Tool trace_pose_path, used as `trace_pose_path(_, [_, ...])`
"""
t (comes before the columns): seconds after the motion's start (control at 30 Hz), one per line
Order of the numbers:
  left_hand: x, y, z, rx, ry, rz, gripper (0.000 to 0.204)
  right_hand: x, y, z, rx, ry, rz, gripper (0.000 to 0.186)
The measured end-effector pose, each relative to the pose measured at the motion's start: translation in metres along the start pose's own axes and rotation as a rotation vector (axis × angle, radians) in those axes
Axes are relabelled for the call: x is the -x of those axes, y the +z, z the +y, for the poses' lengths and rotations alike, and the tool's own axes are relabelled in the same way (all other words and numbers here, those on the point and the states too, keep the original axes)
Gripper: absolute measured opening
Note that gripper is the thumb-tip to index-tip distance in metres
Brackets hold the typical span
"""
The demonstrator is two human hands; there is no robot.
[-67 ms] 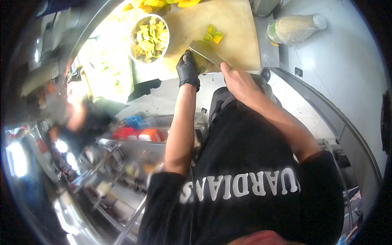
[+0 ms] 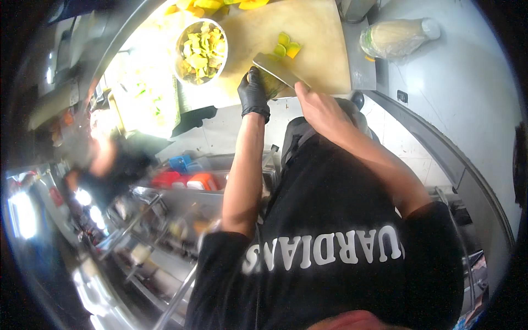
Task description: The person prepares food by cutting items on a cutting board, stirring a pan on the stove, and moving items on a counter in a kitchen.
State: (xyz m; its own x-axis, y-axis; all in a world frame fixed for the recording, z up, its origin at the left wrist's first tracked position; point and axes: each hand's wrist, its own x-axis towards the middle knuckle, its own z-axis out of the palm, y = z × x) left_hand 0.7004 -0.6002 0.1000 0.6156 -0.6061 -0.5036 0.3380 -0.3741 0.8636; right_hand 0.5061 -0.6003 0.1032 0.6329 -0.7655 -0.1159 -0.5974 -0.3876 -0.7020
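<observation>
On the near edge of the pale cutting board [image 2: 319,33], my left hand [image 2: 253,98], in a black glove, grips a rounded green-skinned fruit or vegetable [image 2: 271,87]. My bare right hand [image 2: 322,110] is closed around the handle of a knife [image 2: 275,70], whose broad blade lies across the top of that piece, its far end close to my left fingers. The blade and glove hide much of the piece. Just beyond, small green and yellow cut pieces [image 2: 286,47] lie on the board. Left of my hands stands a round bowl [image 2: 224,61] filled with yellow-green trimmings [image 2: 202,52].
Large yellow pieces [image 2: 209,4] lie along the board's far edge. A plastic-wrapped pale bundle [image 2: 399,38] rests on the surface at right. A blurred co-worker [image 2: 107,157] is at left, beside a glaringly lit tray. Red, blue and orange containers [image 2: 202,182] sit below on a shelf.
The knife and my right hand have shifted very slightly to the left and away from me. My left hand keeps its hold on the green piece.
</observation>
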Motion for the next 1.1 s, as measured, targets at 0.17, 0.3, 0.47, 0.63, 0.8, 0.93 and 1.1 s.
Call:
trace_pose_path(0.17, [-0.002, -0.003, -0.006, -0.079, 0.015, 0.0, 0.037, -0.058, -0.01, -0.01, -0.24, 0.181, -0.056, 0.013])
trace_pose_path(0.3, [-0.016, -0.028, -0.02, 0.179, 0.03, -0.112, 0.034, -0.091, -0.023, 0.031, -0.228, 0.162, -0.172, 0.029])
trace_pose_path(0.47, [-0.003, -0.025, -0.019, 0.43, -0.057, -0.132, 0.055, -0.061, -0.028, 0.045, -0.291, 0.158, -0.035, 0.025])
trace_pose_path(0.63, [-0.004, -0.018, 0.0, 0.257, -0.11, -0.006, 0.048, -0.014, -0.05, 0.017, -0.092, 0.177, -0.129, 0.023])
trace_pose_path(0.8, [-0.034, -0.045, -0.048, 0.403, -0.134, -0.144, 0.045, 0.029, -0.053, -0.006, 0.087, 0.084, -0.131, 0.018])
trace_pose_path(0.93, [-0.033, -0.037, -0.068, 0.314, -0.003, -0.141, 0.046, 0.043, -0.056, -0.031, 0.093, 0.092, -0.088, 0.02])
trace_pose_path(1.1, [-0.018, -0.018, -0.061, 0.286, 0.004, -0.009, 0.055, 0.033, -0.052, -0.032, -0.002, 0.12, -0.097, 0.02])
